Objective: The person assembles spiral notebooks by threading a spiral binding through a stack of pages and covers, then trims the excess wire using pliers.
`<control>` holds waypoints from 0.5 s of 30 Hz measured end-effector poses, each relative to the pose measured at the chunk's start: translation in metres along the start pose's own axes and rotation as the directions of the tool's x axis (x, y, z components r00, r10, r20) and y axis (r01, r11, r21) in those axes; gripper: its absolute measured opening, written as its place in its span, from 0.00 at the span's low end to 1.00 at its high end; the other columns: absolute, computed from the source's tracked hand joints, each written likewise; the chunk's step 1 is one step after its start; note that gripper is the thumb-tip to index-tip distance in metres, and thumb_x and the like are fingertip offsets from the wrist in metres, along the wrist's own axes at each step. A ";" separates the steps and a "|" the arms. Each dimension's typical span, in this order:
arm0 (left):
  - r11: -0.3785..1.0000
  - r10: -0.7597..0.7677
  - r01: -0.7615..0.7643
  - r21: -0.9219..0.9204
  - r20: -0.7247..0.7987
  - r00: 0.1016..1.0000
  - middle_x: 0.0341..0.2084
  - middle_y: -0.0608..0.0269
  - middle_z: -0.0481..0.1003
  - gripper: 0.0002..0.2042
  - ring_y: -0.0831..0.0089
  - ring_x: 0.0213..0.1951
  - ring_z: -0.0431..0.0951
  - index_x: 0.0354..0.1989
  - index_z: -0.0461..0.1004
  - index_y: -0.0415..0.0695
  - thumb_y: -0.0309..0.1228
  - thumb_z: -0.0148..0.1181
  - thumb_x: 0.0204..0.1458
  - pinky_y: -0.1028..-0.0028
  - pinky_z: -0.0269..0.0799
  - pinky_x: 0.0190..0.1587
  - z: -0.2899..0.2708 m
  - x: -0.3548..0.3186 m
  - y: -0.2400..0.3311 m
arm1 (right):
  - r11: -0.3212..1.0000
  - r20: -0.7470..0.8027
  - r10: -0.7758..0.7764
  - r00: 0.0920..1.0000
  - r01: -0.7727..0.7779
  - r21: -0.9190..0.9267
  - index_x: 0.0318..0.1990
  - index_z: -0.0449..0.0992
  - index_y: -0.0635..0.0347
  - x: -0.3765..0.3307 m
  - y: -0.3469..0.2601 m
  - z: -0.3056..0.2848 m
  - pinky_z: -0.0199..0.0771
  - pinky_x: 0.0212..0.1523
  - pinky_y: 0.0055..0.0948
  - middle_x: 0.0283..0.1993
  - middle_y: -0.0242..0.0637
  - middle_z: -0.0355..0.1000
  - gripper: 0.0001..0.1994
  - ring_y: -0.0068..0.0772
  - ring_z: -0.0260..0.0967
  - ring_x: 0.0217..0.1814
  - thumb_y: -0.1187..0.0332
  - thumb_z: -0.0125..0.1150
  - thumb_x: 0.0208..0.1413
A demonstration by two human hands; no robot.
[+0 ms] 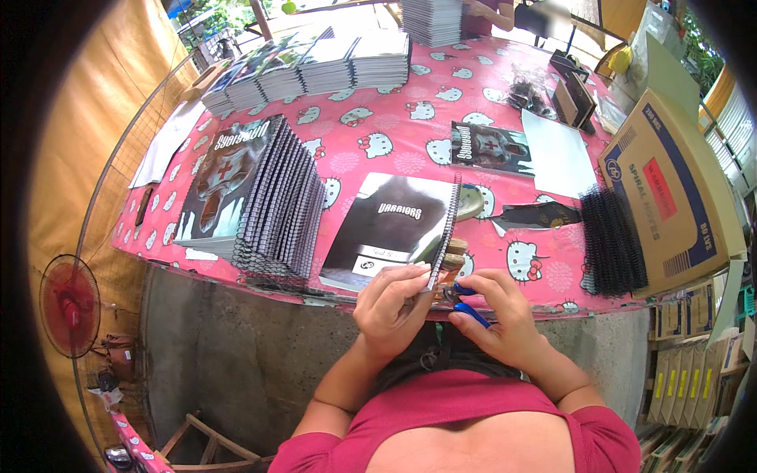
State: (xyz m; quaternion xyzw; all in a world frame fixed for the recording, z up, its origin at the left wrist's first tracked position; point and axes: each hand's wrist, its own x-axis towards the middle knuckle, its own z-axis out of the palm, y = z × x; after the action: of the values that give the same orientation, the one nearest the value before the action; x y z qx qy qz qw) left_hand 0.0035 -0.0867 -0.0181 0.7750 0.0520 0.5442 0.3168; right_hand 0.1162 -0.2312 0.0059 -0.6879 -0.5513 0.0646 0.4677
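Note:
A spiral-bound notebook [386, 217] with a grey and black cover lies near the table's front edge, its coil along the right side. My left hand [393, 303] pinches its lower right corner by the coil's end. Close by, my right hand [505, 311] is closed around small blue-handled pliers [471, 314], whose jaws are at the bottom end of the coil. Fingers partly hide the jaws. Left of this notebook rises a tall stack of spiral notebooks [252, 189] with dark picture covers.
Black plastic coils [615, 244] lie at the right by an open carton [670, 189]. Another notebook [489, 148] and a white sheet [560, 154] are farther back. Booklet stacks [323, 67] line the far left. Across the table is another person [497, 14]. A red fan [71, 306] stands left.

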 end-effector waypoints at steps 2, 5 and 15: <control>1.000 -0.014 0.014 0.000 -0.003 1.000 0.30 0.52 0.78 0.13 0.62 0.33 0.80 0.32 0.75 0.37 0.14 0.68 0.37 0.70 0.77 0.35 -0.002 0.001 -0.001 | 0.997 0.033 0.026 0.999 -0.028 0.077 0.46 0.72 0.63 0.001 0.000 -0.002 0.71 0.41 0.36 0.42 0.47 0.69 0.20 0.46 0.70 0.41 0.65 0.69 0.47; 1.000 0.009 -0.009 -0.014 -0.032 0.999 0.31 0.52 0.78 0.13 0.62 0.33 0.81 0.32 0.75 0.37 0.13 0.67 0.37 0.70 0.77 0.35 -0.001 -0.001 0.000 | 1.000 -0.053 -0.028 0.998 0.028 -0.005 0.46 0.72 0.63 0.000 -0.004 -0.001 0.71 0.40 0.35 0.40 0.45 0.70 0.20 0.43 0.71 0.39 0.65 0.69 0.47; 1.000 0.022 -0.022 -0.009 -0.024 0.999 0.32 0.50 0.78 0.13 0.63 0.35 0.80 0.31 0.74 0.37 0.13 0.68 0.35 0.70 0.78 0.38 -0.003 0.000 -0.003 | 0.999 -0.102 -0.017 0.995 0.022 0.041 0.46 0.73 0.63 0.002 -0.002 0.003 0.72 0.40 0.32 0.39 0.44 0.71 0.19 0.40 0.71 0.39 0.67 0.69 0.46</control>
State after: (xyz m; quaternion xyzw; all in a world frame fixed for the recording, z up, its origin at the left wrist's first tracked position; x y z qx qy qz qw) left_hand 0.0019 -0.0836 -0.0190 0.7674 0.0446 0.5573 0.3139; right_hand 0.1134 -0.2279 0.0062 -0.6750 -0.5320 0.0366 0.5100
